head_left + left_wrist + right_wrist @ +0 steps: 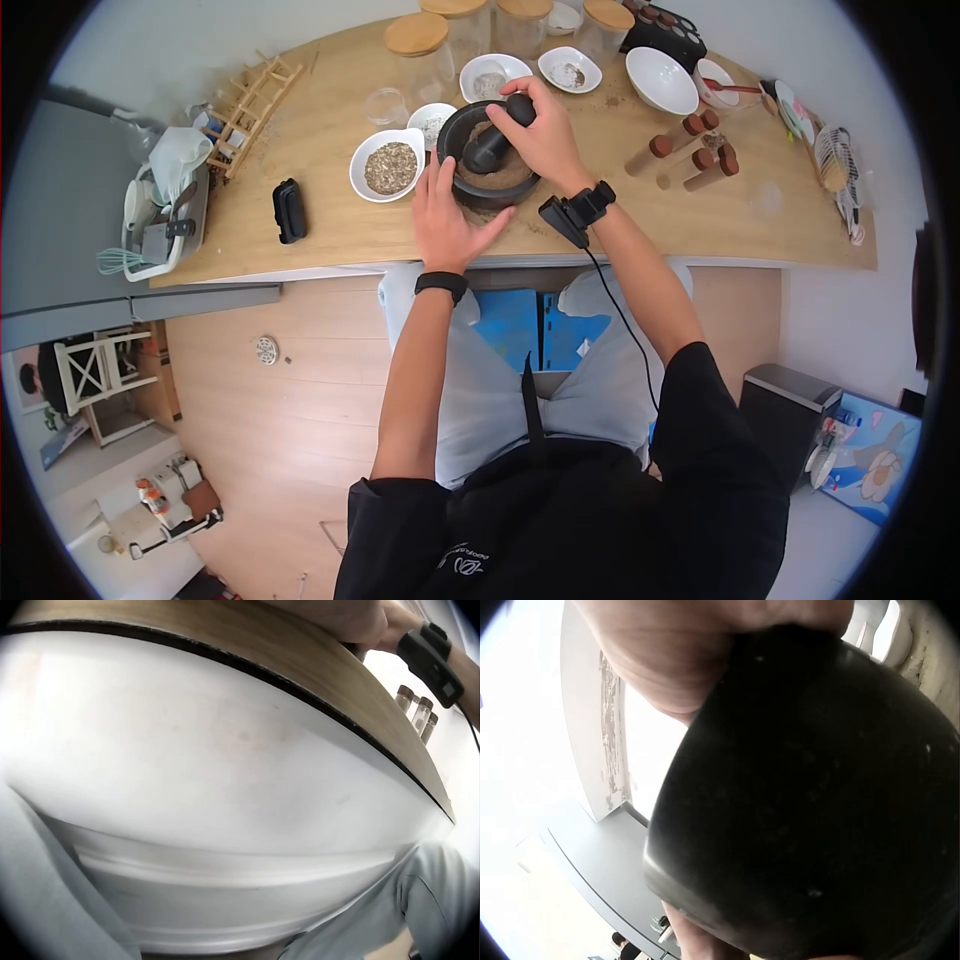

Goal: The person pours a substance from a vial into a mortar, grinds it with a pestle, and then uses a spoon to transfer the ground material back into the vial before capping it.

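Note:
A dark stone mortar [510, 192] sits near the table's front edge with brown ground powder [512, 176] inside. My right hand [545, 135] grips the handle of a black pestle [487, 150], whose thick end stands tilted in the powder. On the mortar's left and front side rests my left hand [447, 222], fingers fairly straight at the rim and thumb spread along the outer wall. A dark rounded surface [810, 787] fills much of the right wrist view below the right hand. The left wrist view shows mostly the table's white front panel [225, 742].
Left of the mortar is a white bowl of coarse flakes [390, 168]. Small white dishes and wooden-lidded jars [417, 60] stand behind. Cork-topped tubes [690, 150] and a white bowl [661, 82] are at right. A black case [290, 211] lies at left.

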